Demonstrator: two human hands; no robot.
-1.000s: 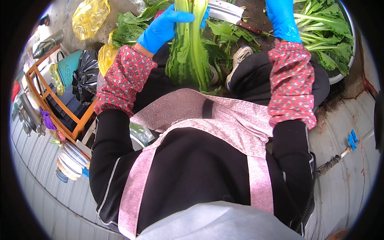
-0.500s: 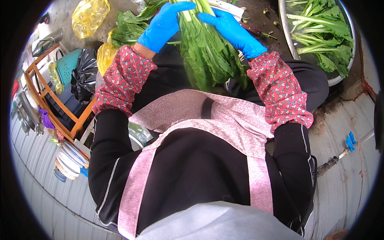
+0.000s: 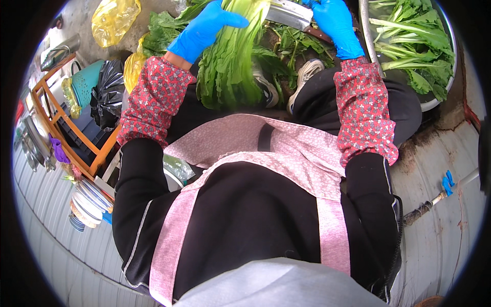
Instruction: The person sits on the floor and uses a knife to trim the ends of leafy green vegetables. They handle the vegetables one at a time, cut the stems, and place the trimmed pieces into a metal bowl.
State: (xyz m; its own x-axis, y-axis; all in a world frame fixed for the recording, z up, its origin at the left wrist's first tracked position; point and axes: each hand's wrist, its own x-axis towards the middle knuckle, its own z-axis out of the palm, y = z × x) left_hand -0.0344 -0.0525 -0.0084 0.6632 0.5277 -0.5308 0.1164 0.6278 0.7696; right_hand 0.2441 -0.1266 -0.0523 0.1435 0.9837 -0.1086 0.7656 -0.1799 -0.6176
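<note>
A bunch of long leafy greens [image 3: 230, 61] with pale stalks hangs from my blue-gloved left hand [image 3: 207, 30]. The fingers wrap round the stalks near the top edge, and the leaves droop toward my lap. My right hand [image 3: 335, 25], also in a blue glove, is apart from the bunch on the right. Its fingers are bent together at the top edge, partly cut off; what they hold, if anything, is hidden. A broad metal blade [image 3: 289, 14] lies between the hands, its left end behind the stalks. Loose leaves [image 3: 296, 43] lie on the floor below it.
At the right stands a large metal basin [image 3: 366, 38] with cut greens [image 3: 414, 46] in it. More leaves [image 3: 163, 33] and yellow plastic bags [image 3: 115, 23] lie at the left, near a black bag [image 3: 107, 97] and a wooden frame [image 3: 71, 130]. My shoes [image 3: 305, 79] are below the blade.
My right hand has let go of the greens and moved right and up. My left hand has swung the bunch leftward, uncovering my shoes and loose leaves on the floor.
</note>
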